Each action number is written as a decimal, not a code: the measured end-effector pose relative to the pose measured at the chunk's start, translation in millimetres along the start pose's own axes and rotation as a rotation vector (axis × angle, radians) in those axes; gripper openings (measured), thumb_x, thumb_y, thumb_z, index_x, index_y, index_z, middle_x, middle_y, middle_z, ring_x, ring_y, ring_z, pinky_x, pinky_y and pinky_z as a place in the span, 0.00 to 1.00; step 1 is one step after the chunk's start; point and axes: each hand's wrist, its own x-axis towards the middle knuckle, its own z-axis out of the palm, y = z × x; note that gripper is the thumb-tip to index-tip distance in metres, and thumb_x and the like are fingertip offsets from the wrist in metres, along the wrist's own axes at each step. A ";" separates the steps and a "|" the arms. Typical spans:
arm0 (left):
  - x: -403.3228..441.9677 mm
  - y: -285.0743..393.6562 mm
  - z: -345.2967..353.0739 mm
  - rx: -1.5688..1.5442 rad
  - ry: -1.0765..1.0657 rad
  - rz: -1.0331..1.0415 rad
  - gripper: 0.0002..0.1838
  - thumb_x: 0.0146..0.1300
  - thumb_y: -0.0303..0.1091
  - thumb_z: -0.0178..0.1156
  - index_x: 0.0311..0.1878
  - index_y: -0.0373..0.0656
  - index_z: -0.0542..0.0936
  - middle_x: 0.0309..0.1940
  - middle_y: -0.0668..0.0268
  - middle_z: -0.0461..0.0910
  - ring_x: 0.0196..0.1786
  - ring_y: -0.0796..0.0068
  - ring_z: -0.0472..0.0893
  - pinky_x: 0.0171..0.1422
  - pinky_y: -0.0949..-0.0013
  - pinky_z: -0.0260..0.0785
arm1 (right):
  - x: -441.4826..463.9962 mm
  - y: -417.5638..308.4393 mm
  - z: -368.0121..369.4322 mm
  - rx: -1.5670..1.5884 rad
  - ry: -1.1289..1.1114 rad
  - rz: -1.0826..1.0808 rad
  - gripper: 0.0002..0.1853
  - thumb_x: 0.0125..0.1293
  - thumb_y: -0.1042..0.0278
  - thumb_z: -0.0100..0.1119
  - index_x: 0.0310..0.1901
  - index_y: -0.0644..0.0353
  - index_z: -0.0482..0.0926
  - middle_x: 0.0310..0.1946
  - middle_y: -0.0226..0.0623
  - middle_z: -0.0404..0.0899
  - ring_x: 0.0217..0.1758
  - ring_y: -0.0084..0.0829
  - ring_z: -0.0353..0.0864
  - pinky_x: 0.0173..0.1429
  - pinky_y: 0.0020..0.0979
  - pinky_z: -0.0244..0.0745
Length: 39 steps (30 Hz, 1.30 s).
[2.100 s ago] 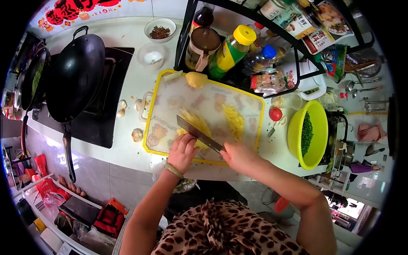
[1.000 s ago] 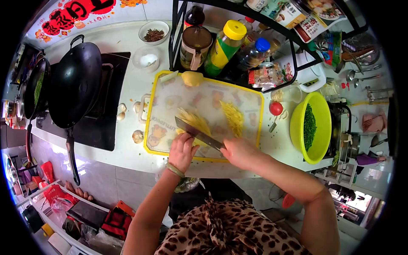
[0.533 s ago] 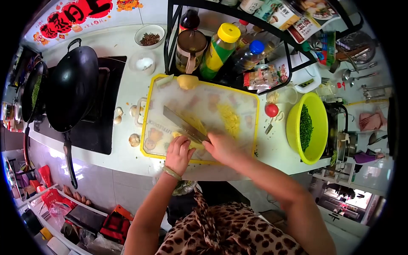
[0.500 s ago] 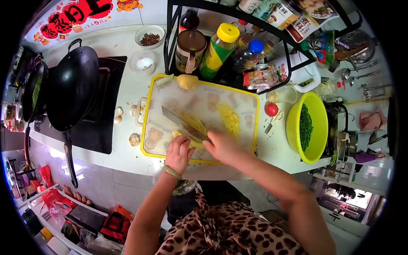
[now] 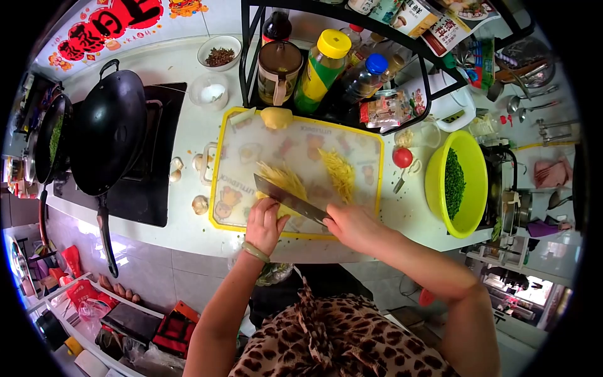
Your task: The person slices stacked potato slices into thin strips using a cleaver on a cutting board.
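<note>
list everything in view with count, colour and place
broad metal knife: 1, grey, over board
thin-cut shreds: 2 piles, pale yellow, on board
rounded smooth piece: 1, yellow, board's far edge
rectangular board: 1, whitish, yellow rim, mid-counter
deep round wok: 1, black, cooktop
flat cooktop: 1, black, left
deep plastic bowl: 1, lime, right
finely chopped greens: 1 heap, green, in lime bowl
small round tomato-like item: 1, red, between board and lime bowl
open metal rack: 1, black, beyond board
bottles, jars, packets, edge items: several, mixed colours, too crowded to count
left hand: 1, bare, beside blade
right hand: 1, bare, gripping knife
</note>
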 end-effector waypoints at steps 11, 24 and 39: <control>-0.7 -3.0 3.2 0.029 -0.016 -0.007 0.22 0.48 0.30 0.71 0.47 0.37 0.74 0.49 0.58 0.71 0.52 0.54 0.73 0.56 0.57 0.70 | 7.6 -4.5 8.2 -0.135 -0.069 0.003 0.13 0.68 0.59 0.51 0.33 0.61 0.70 0.20 0.47 0.76 0.25 0.50 0.77 0.31 0.49 0.70; 0.9 1.8 -0.7 0.000 -0.009 -0.010 0.23 0.48 0.28 0.70 0.46 0.37 0.71 0.48 0.54 0.73 0.51 0.50 0.73 0.56 0.55 0.67 | 40.7 -6.5 34.1 0.126 0.256 -0.076 0.13 0.68 0.62 0.52 0.33 0.64 0.71 0.23 0.49 0.77 0.28 0.52 0.78 0.32 0.47 0.71; 1.1 -0.2 0.8 0.034 -0.002 -0.006 0.22 0.48 0.29 0.70 0.46 0.36 0.74 0.50 0.58 0.72 0.53 0.53 0.73 0.56 0.57 0.69 | 17.5 -3.0 0.5 0.046 -0.065 0.002 0.12 0.66 0.63 0.52 0.34 0.65 0.74 0.24 0.48 0.77 0.30 0.52 0.78 0.35 0.49 0.72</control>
